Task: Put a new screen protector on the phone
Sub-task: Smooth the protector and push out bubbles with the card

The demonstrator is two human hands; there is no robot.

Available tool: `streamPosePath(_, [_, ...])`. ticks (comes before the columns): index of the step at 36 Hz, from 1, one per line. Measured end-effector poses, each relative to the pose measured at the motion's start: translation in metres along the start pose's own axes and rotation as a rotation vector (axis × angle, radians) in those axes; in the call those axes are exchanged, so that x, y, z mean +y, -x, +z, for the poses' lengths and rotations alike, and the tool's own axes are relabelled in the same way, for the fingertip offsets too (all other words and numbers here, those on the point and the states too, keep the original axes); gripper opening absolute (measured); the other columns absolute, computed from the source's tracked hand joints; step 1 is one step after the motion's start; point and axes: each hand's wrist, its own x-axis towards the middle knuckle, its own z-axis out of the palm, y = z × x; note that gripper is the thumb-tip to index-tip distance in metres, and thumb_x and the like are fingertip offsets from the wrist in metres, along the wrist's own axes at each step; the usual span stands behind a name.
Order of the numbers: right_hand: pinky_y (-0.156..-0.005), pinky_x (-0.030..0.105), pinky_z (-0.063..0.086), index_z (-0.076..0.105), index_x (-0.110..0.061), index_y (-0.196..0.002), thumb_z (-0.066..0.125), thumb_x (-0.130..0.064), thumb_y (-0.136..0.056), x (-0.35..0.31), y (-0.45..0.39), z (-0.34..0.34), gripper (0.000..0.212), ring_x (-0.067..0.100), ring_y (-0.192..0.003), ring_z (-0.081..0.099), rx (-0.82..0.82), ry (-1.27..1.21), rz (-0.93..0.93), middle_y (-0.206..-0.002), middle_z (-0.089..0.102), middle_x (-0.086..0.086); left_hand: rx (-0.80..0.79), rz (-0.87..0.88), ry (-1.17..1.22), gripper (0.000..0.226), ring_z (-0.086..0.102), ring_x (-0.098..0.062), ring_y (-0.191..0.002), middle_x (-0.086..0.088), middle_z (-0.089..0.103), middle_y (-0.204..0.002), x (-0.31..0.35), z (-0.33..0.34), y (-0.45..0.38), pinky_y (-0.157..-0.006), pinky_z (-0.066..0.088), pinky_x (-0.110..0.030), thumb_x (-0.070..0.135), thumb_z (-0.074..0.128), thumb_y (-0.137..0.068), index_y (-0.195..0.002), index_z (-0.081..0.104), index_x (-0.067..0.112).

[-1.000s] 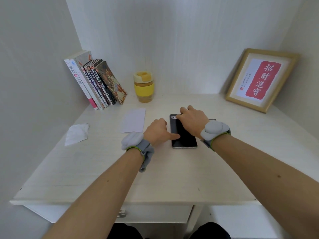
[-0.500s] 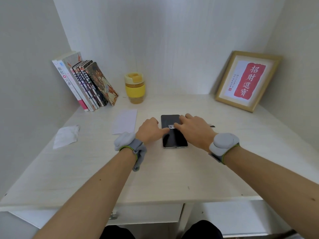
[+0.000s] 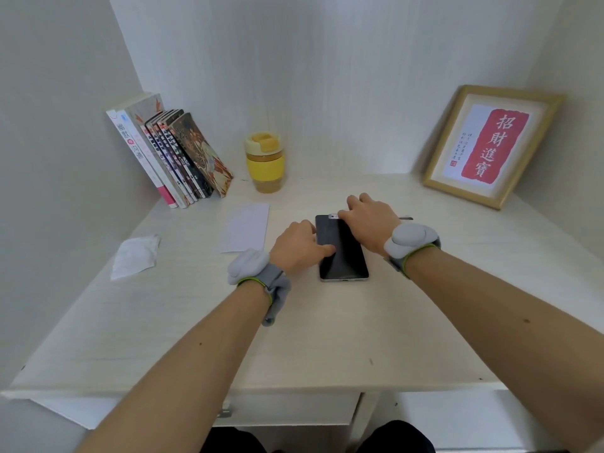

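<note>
A black phone (image 3: pixel 344 256) lies face up on the pale desk (image 3: pixel 294 338), its long side pointing away from me. My left hand (image 3: pixel 294 248) sits at the phone's left edge with fingers curled, and its thumb presses on the middle of the screen. My right hand (image 3: pixel 367 220) covers the phone's far right corner. Its fingertips meet a small white tab (image 3: pixel 333 216) at the top edge. The film itself cannot be told apart from the glass. Both wrists carry grey bands.
A white paper sleeve (image 3: pixel 246 227) and a crumpled wipe (image 3: pixel 134 256) lie to the left. Leaning books (image 3: pixel 170 155) and a yellow cup (image 3: pixel 264 166) stand at the back, a framed picture (image 3: pixel 490 145) at the back right. A thin dark item (image 3: pixel 406 218) pokes out behind my right wrist.
The white tab and my right fingertips went from mid-screen to the phone's far edge. My left thumb slid nearer along the screen. The camera view shifted.
</note>
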Motion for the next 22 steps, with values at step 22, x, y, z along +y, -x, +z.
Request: streamPosePath(22, [-0.067, 0.031, 0.039, 0.053, -0.014, -0.124, 0.041, -0.005, -0.092, 0.001, 0.063, -0.017, 0.035, 0.025, -0.102, 0.047, 0.074, -0.018, -0.247, -0.117, 0.05, 0.006, 0.02, -0.018, 0.046, 0.048, 0.054, -0.024, -0.112, -0.007, 0.059, -0.12, -0.004, 0.005, 0.012, -0.097, 0.044, -0.036, 0.027, 0.057, -0.092, -0.136, 0.043, 0.011])
